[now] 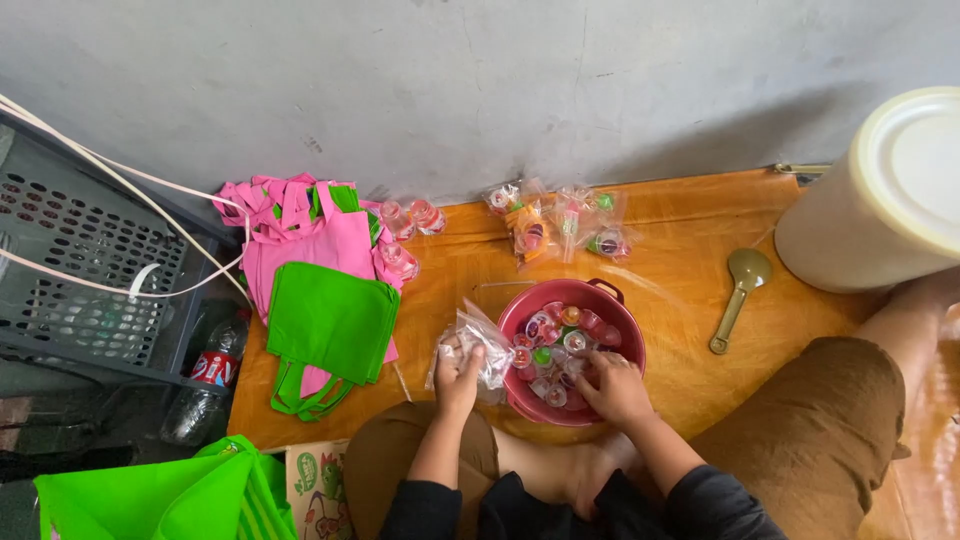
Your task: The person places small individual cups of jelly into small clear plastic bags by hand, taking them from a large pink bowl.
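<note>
- Left hand [457, 365] closed around a clear plastic bag [475, 340], held just left of the red basin [573, 350].
- Right hand [612, 385] curled inside the basin among small jelly cups [560, 340] — whether it grips one, cannot tell.
- Judgement: keep the bag mouth open beside the rim.
- Surface: orange mat [680, 300]; filled bags [560, 225] far, by the grey wall [500, 80].

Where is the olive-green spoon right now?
In the head view, the spoon lies on the orange mat, right of the red bowl and beside the cream bucket.
</note>
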